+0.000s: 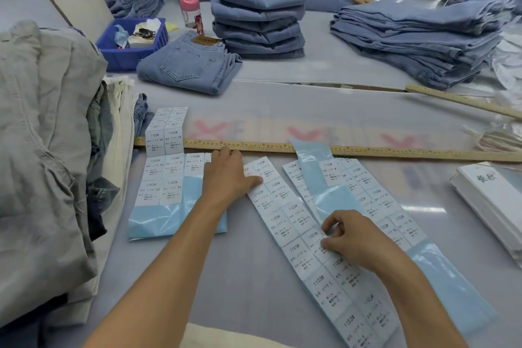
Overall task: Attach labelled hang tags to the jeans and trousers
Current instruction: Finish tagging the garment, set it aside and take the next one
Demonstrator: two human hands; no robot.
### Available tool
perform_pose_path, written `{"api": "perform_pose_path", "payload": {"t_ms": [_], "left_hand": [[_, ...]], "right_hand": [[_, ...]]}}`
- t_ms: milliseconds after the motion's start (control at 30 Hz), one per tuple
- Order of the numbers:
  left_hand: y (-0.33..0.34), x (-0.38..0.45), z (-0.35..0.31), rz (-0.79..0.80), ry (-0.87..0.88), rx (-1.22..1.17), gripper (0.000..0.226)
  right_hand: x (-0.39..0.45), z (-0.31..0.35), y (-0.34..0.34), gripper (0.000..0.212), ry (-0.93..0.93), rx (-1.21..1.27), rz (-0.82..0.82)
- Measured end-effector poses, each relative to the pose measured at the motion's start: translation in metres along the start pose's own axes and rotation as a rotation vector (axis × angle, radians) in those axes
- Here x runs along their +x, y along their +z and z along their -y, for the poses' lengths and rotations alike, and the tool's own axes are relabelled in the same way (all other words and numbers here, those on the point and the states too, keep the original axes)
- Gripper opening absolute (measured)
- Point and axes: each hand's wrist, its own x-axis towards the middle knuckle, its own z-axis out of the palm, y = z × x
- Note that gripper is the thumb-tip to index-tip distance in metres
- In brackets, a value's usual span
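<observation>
Label sheets, four strips on table, left hand flat on one, right hand pinching a label, two rulers.

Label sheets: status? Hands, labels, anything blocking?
Left hand flat, pressing the top of the L label strip. Right hand pinching one label on that strip. Hang tag stack untouched at right. Nothing blocking.

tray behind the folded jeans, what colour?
Blue tray, seen in the head view, the only one.
</observation>
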Motion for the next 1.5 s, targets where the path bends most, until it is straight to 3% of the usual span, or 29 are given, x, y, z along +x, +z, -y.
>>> {"api": "perform_pose_path", "payload": {"t_ms": [200,367,533,633,733,833,900,1033,1133,1200,1300,1433,1500], "left_hand": [[-0.005,0.000,0.003,0.063,-0.100,-0.246,0.046],[-0.028,-0.010,0.002,0.133,-0.120,-0.743,0.040],[-0.105,-0.030,0.007,0.080,0.108,-1.230,0.040],[-0.139,-0.044,0.005,0.037,0.239,-1.351,0.034],[-0.153,-0.067,-0.006,-0.109,0.370,-1.318,0.028],[-0.142,-0.117,-0.009,-0.200,0.533,-1.102,0.028],[-0.121,-0.154,-0.010,-0.257,0.607,-0.887,0.030],[-0.074,-0.193,-0.009,-0.463,0.834,-0.498,0.004],[-0.051,-0.197,-0.004,-0.552,0.865,-0.308,0.011],[-0.042,-0.196,0.001,-0.559,0.835,-0.280,0.015],[-0.033,-0.195,0.007,-0.556,0.802,-0.278,0.016],[-0.028,-0.191,0.009,-0.537,0.752,-0.478,0.014],[-0.025,-0.183,0.008,-0.505,0.624,-0.646,0.034]], "right_hand": [[-0.002,0.000,-0.001,0.024,-0.006,-0.036,-0.007],[-0.005,0.000,-0.009,0.032,-0.059,0.049,0.059],[-0.011,0.001,-0.009,0.047,-0.246,0.269,0.171],[-0.013,0.008,-0.006,0.058,-0.283,0.375,0.245],[-0.012,0.009,-0.001,0.046,-0.284,0.269,0.284],[-0.011,0.014,0.003,0.002,-0.323,0.128,0.169],[-0.007,0.014,0.005,0.018,-0.342,0.134,-0.011],[-0.003,0.016,0.005,0.017,-0.318,0.491,-0.195],[-0.004,0.022,0.006,0.020,-0.236,0.819,-0.171],[-0.007,0.026,0.002,0.035,-0.182,1.022,0.018],[-0.010,0.025,0.001,0.043,-0.265,1.019,0.204],[-0.010,0.030,0.004,0.050,-0.388,1.052,0.206],[-0.013,0.035,0.001,0.044,-0.474,1.147,0.169]]}}
